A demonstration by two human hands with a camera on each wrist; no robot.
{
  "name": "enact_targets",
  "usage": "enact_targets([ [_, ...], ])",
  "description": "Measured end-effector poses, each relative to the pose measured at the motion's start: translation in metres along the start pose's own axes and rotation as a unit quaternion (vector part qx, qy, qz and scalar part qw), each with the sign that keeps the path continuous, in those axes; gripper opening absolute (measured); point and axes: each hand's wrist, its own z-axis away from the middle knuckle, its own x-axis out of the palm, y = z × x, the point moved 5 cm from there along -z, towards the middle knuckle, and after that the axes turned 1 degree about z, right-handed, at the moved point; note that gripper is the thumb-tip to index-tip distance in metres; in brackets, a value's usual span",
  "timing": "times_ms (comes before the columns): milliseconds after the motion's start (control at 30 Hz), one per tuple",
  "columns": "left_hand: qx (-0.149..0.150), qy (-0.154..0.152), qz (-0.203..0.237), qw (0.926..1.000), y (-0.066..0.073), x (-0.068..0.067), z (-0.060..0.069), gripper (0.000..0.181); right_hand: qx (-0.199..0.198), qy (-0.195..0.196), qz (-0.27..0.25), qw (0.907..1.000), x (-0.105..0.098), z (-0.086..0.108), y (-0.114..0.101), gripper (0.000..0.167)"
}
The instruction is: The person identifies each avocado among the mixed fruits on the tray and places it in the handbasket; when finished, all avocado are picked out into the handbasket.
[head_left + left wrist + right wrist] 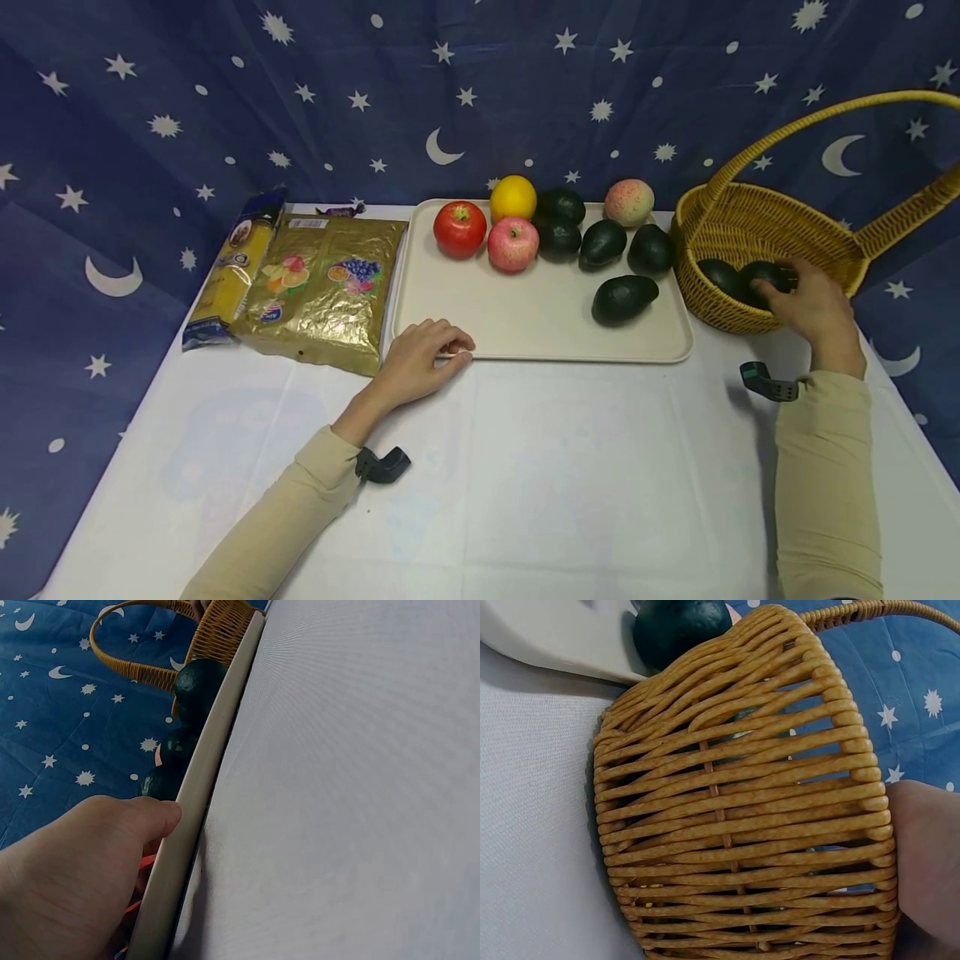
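My right hand reaches into the yellow wicker basket, thumb and fingers round a dark green avocado. Beside it in the basket lies another avocado. In the right wrist view the basket's woven side hides most of this hand and its avocado. My left hand rests at the front left of the beige tray, fingers loosely bent over the rim. The left wrist view has its thumb touching the rim. Several avocados lie on the tray's right half.
Also on the tray are a tomato, an apple, an orange and a peach. Left of it lie a gold packet, a yellow-and-blue packet and a purple wrapped candy. The basket's handle arches high.
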Motion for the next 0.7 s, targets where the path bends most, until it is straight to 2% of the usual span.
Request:
enact_targets([
  [267, 0.002, 0.001, 0.000, 1.0000, -0.001, -0.001, 0.000, 0.014, -0.025, 0.029, -0.020, 0.9991, -0.001, 0.003, -0.006, 0.077],
  [467, 0.002, 0.001, -0.001, 1.0000, -0.001, -0.002, 0.001, 0.014, -0.052, 0.045, -0.034, 0.9970, -0.004, 0.008, -0.020, 0.075],
  [567, 0.002, 0.002, 0.000, 1.0000, -0.001, -0.002, 0.001, 0.014, -0.084, 0.064, -0.036, 0.9937, -0.006, 0.012, -0.033, 0.069],
  [700, 0.002, 0.000, 0.002, 1.0000, -0.001, -0.001, 0.001, 0.014, -0.144, 0.088, -0.038, 0.9850, -0.005, 0.020, -0.052, 0.058],
])
